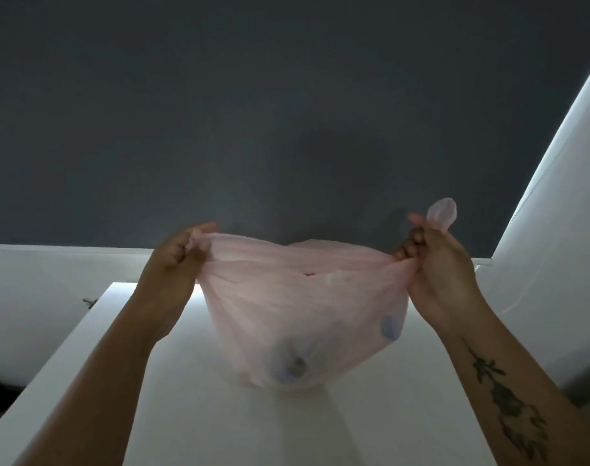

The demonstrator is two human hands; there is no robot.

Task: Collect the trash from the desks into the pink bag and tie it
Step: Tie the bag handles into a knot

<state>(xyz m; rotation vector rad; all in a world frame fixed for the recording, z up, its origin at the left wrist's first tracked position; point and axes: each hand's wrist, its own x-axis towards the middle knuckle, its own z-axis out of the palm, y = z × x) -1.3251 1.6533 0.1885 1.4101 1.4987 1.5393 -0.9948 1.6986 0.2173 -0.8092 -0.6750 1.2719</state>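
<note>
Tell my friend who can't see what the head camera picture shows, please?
Two bare hands stretch a thin pink bag wide above a white desk, the left hand and the right hand each gripping one bunched handle. Blurry trash shows through the plastic, and a dark grey wall rises behind.

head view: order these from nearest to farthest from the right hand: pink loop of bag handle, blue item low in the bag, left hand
1. pink loop, sticking up from the right hand
2. blue item, lower right of the pink bag
3. left hand, on the bag's far side
</note>
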